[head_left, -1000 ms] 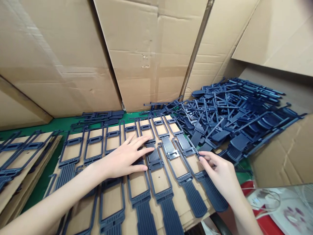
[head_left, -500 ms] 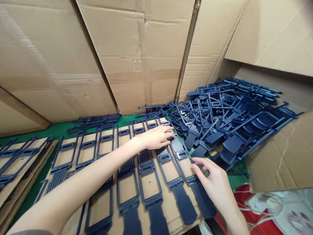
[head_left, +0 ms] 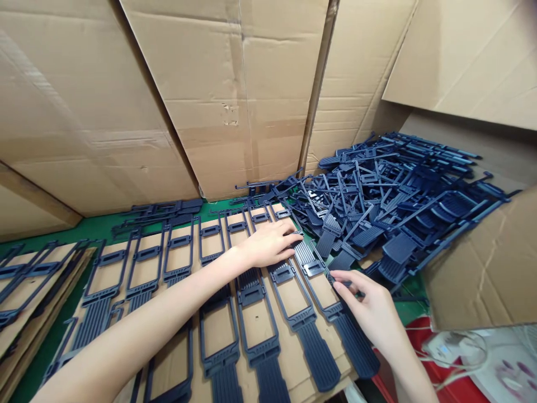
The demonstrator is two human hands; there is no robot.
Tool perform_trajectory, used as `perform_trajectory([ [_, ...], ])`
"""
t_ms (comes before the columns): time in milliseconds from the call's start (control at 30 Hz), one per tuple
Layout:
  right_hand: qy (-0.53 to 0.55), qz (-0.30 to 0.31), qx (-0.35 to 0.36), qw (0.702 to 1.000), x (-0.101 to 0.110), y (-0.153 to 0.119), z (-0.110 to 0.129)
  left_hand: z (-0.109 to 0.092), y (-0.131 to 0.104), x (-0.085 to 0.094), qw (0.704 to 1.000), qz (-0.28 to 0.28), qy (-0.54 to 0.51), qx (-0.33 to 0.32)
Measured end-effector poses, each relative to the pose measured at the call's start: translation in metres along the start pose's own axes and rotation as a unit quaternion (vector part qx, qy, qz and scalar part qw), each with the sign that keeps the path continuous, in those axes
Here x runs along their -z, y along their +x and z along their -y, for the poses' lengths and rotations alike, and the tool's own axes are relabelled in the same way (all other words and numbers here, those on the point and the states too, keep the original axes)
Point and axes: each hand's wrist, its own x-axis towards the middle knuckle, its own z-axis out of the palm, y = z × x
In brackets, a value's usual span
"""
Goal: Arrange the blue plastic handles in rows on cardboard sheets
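Rows of dark blue plastic frames, each with a ribbed paddle-shaped end, lie on a cardboard sheet [head_left: 304, 364]. My right hand [head_left: 367, 299] pinches the side rail of the rightmost plastic frame [head_left: 356, 341] between thumb and fingers. That frame lies slantwise, its paddle end reaching past the cardboard's near right edge. My left hand [head_left: 272, 243] lies palm down over the far ends of the neighbouring frames, fingers spread and touching them. Beside these sits another plastic frame [head_left: 314, 350], untouched at its near end. My left forearm covers part of the middle rows.
A large heap of loose plastic frames [head_left: 377, 196] fills the back right beside a cardboard flap [head_left: 482, 268]. Tall cardboard boxes [head_left: 235, 101] stand behind. At left is another cardboard stack [head_left: 50, 313] with frames. A red container [head_left: 419, 330] and white cables [head_left: 457, 366] sit at lower right.
The rightmost frame's paddle end has shifted slightly right and nearer to me, with my right hand still pinching its rail. My left hand stays almost in place. The view has tilted a little.
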Motion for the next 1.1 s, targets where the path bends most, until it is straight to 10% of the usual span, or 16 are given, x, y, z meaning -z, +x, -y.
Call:
perform_trajectory([
  [1100,0.051,0.006,0.032,0.998,-0.020,0.008,0.000,-0.007,-0.025,-0.015,0.998,-0.051,-0.002,0.027],
])
